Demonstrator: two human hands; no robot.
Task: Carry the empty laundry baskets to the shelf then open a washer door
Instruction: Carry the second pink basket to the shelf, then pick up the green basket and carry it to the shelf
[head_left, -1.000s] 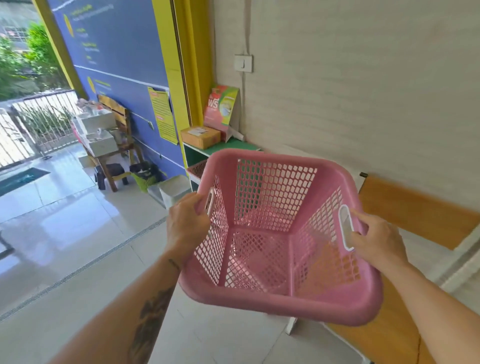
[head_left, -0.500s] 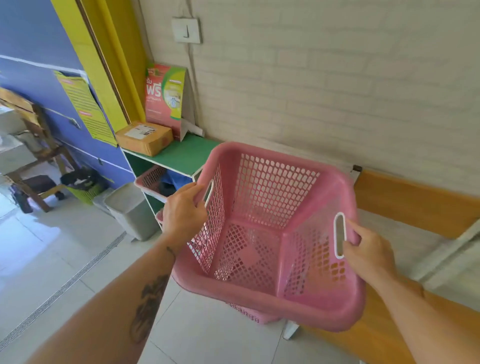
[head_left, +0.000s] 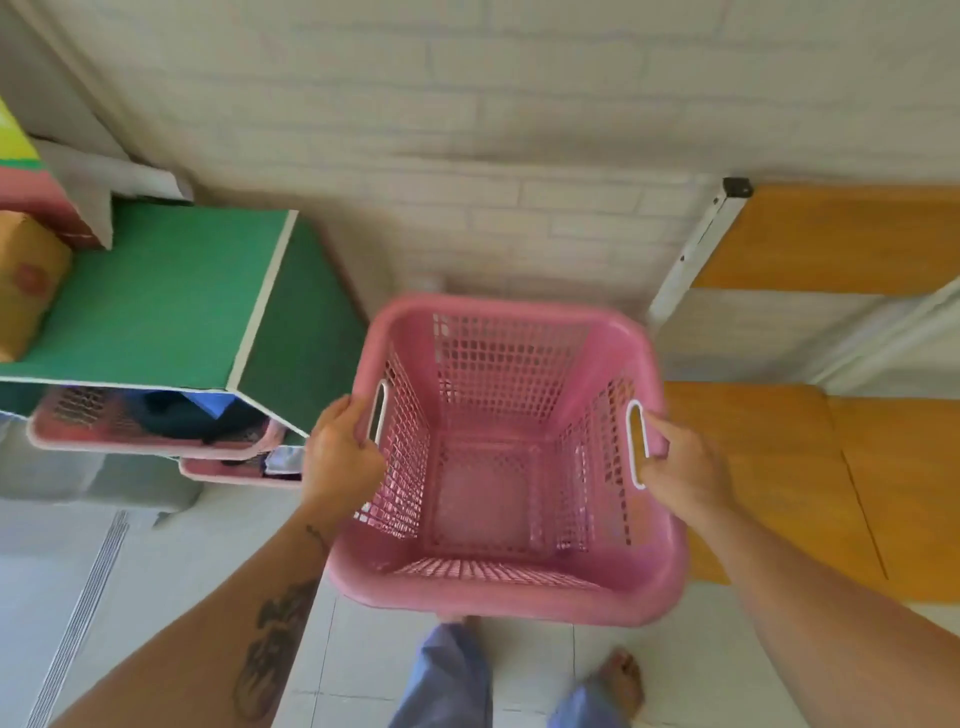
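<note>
I hold an empty pink laundry basket (head_left: 498, 592) level in front of me, above the tiled floor. My left hand (head_left: 340, 457) grips its left handle slot and my right hand (head_left: 680, 470) grips its right handle slot. The basket hangs just to the right of the green shelf (head_left: 156, 301), in the gap between the shelf and a wooden bench. Two more pink baskets sit in the shelf: an upper basket (head_left: 130, 441) with dark and blue clothes, and a lower basket (head_left: 228, 473) beneath it. No washer is in view.
A white brick wall (head_left: 467, 156) stands straight ahead. An orange wooden bench (head_left: 779, 457) with a white metal frame fills the right. A brown cardboard box (head_left: 26, 280) and a coloured carton rest on the shelf top. A grey bin (head_left: 104, 483) stands below left. My feet show at the bottom.
I have walked up to the shelf and tilted my view down. The basket, still held by both handles, has come lower and now hangs beside the shelf's right side.
</note>
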